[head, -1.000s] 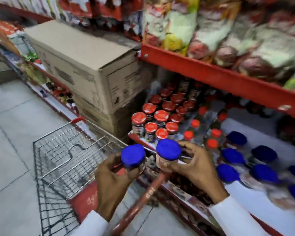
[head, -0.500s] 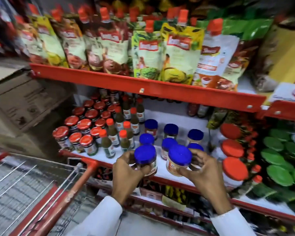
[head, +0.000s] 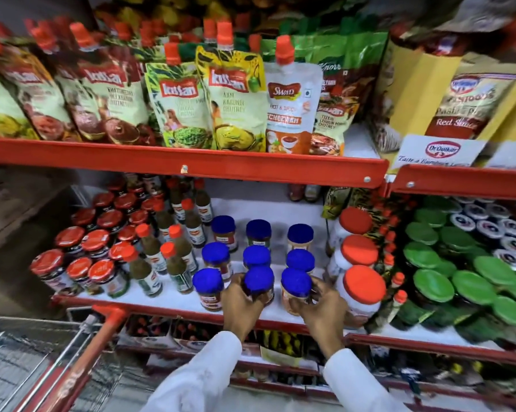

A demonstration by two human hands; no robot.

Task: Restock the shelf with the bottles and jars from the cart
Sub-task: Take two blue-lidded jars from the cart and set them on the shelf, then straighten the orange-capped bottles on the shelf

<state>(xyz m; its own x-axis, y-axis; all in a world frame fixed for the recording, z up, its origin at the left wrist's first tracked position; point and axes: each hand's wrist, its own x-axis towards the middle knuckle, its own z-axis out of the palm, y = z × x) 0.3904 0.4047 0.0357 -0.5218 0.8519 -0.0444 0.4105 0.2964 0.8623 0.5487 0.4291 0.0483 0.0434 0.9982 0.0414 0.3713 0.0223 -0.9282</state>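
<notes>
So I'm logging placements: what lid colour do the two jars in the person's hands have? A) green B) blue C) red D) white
B: the left hand and right hand each grip a blue-lidded jar at the shelf front.

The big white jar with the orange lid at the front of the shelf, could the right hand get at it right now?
Probably not yet: the right hand is wrapped around a blue-lidded jar. The orange-lidded jar stands just beside it, front row, nothing between them.
</notes>
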